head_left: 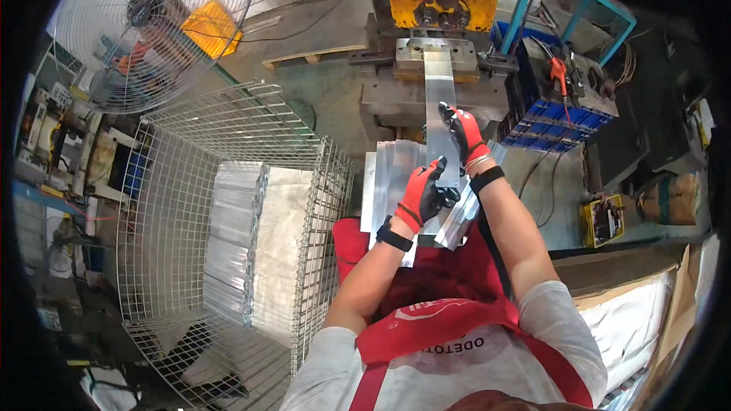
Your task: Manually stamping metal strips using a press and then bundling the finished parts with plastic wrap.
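Note:
A long, flat metal strip (439, 95) runs from my hands up to the press. Its far end lies on the steel die block (412, 53) under the yellow press head (403, 6). My right hand (467, 135), in a red and black glove, grips the strip along its right edge. Closer to me, my left hand (423, 195), gloved the same way, closes on the strip's near end at the left. The fingers under the metal are partly hidden. Below and beside the strip, several loose metal sheets (392, 175) lie stacked in front of my lap.
To my left stands a wire mesh cage (324, 205) holding stacked metal strips (231, 232) and a pale sheet (282, 240). A large fan (148, 11) is at far left. Blue crates (552, 118) with tools stand right, beyond a small yellow bin (585, 222).

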`<state>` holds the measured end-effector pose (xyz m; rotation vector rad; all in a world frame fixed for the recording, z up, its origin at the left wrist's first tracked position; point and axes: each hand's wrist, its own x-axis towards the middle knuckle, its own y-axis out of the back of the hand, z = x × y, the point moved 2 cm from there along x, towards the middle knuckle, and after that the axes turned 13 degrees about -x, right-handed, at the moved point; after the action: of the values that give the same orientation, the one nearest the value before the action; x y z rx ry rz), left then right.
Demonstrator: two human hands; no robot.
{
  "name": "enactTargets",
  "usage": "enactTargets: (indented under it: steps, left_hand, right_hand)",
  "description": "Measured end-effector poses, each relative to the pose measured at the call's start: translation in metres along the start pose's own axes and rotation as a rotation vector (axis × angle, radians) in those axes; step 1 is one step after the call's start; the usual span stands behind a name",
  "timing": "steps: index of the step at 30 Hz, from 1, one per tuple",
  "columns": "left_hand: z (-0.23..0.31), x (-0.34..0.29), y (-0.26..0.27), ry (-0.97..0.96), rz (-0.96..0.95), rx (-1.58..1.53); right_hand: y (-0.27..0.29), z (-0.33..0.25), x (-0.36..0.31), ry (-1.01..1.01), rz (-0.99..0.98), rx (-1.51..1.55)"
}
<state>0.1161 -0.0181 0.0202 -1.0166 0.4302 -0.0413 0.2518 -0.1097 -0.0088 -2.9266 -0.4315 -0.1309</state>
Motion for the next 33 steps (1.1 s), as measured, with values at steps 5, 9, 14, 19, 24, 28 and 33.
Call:
enactTargets:
  steps: [5, 9, 14, 19, 24, 28, 33]
  left_hand:
    - [0.002, 0.003, 0.005, 0.056, -0.020, -0.010]
    - [0.000, 0.001, 0.005, 0.076, -0.007, -0.056]
    - [0.000, 0.002, 0.006, 0.091, -0.010, -0.077]
    - [0.002, 0.001, 0.004, 0.088, 0.000, -0.064]
    - [0.003, 0.002, 0.006, 0.134, -0.043, -0.061]
    - [0.001, 0.001, 0.002, 0.078, -0.048, -0.023]
    - [-0.002, 0.003, 0.009, 0.083, -0.089, -0.058]
  right_hand:
    - [-0.004, 0.000, 0.003, -0.098, 0.076, 0.024]
    - [-0.002, -0.001, 0.003, -0.095, 0.090, 0.008]
    - [-0.005, -0.002, 0.003, -0.092, 0.135, 0.045]
    - [-0.004, -0.001, 0.004, -0.097, 0.136, 0.040]
    - [0.001, -0.010, 0.004, -0.087, 0.022, -0.462]
    - [0.004, -0.008, 0.002, -0.136, 0.042, -0.320]
    - [-0.010, -0.015, -0.002, -0.088, 0.186, 0.005]
